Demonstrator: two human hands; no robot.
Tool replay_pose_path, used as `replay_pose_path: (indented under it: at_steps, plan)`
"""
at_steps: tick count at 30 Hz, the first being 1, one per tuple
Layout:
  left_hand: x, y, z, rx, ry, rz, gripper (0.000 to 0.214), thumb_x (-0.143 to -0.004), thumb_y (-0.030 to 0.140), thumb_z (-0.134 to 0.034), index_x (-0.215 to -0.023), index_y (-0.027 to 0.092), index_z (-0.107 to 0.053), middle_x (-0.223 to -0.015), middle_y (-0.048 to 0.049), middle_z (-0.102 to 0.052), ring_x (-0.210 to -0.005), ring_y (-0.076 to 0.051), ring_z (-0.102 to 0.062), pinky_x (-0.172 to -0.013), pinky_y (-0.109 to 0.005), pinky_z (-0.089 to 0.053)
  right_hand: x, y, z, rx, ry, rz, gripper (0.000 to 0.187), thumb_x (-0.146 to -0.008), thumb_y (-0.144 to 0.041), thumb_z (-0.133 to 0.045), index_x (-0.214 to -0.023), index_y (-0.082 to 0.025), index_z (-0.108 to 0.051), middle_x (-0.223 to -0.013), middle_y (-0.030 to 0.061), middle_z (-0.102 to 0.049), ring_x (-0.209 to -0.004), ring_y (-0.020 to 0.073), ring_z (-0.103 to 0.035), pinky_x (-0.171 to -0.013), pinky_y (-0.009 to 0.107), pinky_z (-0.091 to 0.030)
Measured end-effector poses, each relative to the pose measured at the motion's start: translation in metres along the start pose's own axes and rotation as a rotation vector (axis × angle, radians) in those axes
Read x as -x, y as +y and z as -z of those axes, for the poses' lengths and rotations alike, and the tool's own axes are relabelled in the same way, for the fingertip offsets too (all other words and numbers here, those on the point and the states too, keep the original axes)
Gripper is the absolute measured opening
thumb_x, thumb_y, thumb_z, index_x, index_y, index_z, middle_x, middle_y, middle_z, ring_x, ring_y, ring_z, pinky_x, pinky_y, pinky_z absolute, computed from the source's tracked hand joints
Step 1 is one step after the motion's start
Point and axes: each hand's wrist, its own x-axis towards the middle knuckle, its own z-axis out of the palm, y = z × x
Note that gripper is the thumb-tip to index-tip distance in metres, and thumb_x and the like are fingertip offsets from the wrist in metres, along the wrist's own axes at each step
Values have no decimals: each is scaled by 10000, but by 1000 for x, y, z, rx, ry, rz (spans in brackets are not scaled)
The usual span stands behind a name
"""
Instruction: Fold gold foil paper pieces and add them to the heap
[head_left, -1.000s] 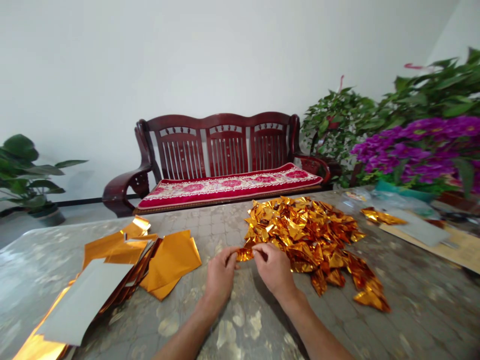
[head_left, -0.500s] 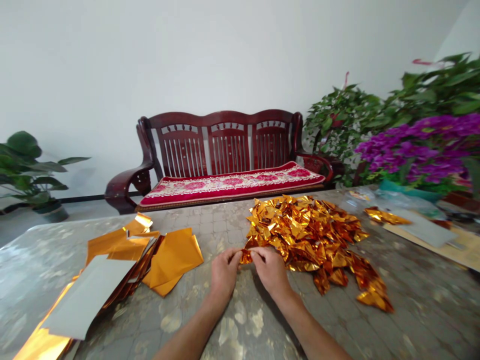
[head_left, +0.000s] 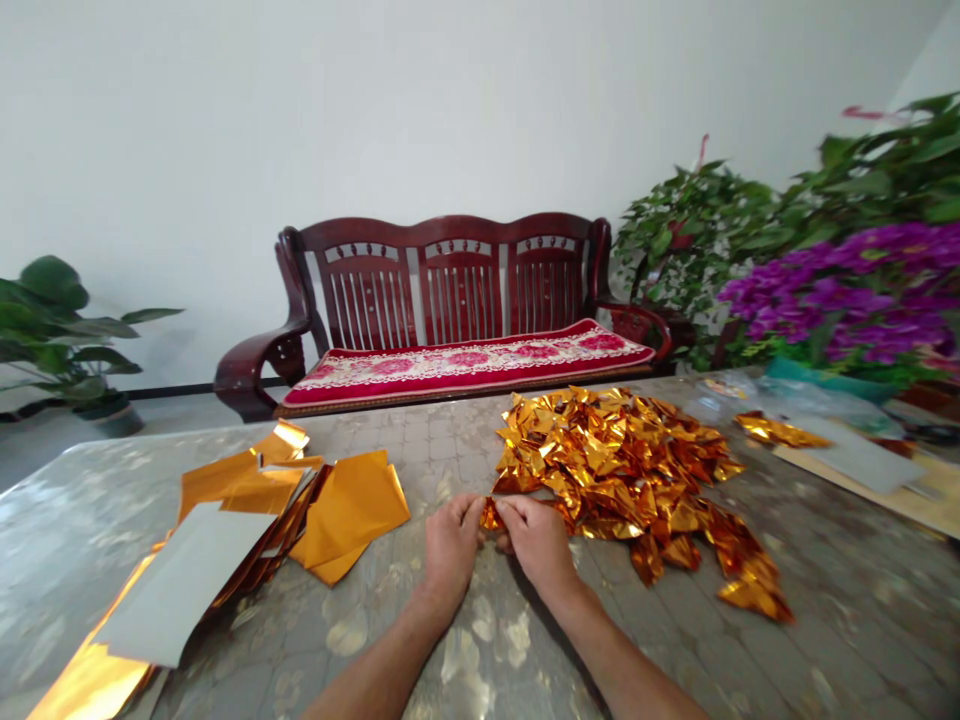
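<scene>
My left hand (head_left: 448,545) and my right hand (head_left: 536,540) meet at the middle of the table, both pinching one small folded piece of gold foil (head_left: 491,515) between their fingertips. Just beyond and to the right lies a big heap of folded gold foil pieces (head_left: 622,465), trailing toward the front right. To the left sits a loose stack of flat gold foil sheets (head_left: 349,510), some turned silver side up (head_left: 180,585).
The table (head_left: 825,620) has a glossy marbled top. A few more foil pieces and paper (head_left: 780,432) lie at the right, by purple flowers (head_left: 847,290) and green plants. A dark red wooden bench (head_left: 450,320) stands behind the table; a potted plant (head_left: 60,340) sits far left.
The hands have drawn closer together on the small foil piece, which looks more folded up. The camera has shifted slightly.
</scene>
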Motion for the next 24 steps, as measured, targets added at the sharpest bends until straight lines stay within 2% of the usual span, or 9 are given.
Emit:
replay_pose_path:
  at_steps: [4, 9, 15, 24]
  plan:
    - [2, 1, -1, -4, -6, -2, 402, -890, 489, -413, -797, 190, -665, -527, 37, -572, -468, -117, -529, -525, -215, -385, 1, -1, -2, -25, 12, -19, 376, -897, -398, -428, -762, -177, -702, -616, 29, -691, -554, 161, -630, -509, 212, -408]
    - [5, 1, -2, -26, -26, -35, 401, -917, 466, -366, -822, 199, -649, -602, 16, -612, -489, -121, -540, -554, -228, -402, 4, -3, -2, -15, 25, -18, 378, -914, -399, -406, -776, -192, -691, -567, 24, -668, -525, 162, -620, -499, 220, -407]
    - [8, 4, 1, -141, -16, -135, 361, -936, 385, -343, -901, 212, -658, -820, -29, -695, -695, -151, -627, -686, -250, -436, 6, -5, -3, 43, 40, 12, 369, -925, -366, -391, -775, -203, -686, -558, 18, -652, -557, 158, -614, -527, 216, -393]
    - [10, -4, 2, -311, -14, -282, 296, -890, 249, -394, -983, 232, -674, -967, -57, -706, -856, -182, -651, -772, -272, -474, 8, -9, -3, 133, 57, 73, 356, -937, -300, -378, -793, -179, -679, -675, 27, -670, -637, 132, -595, -612, 203, -368]
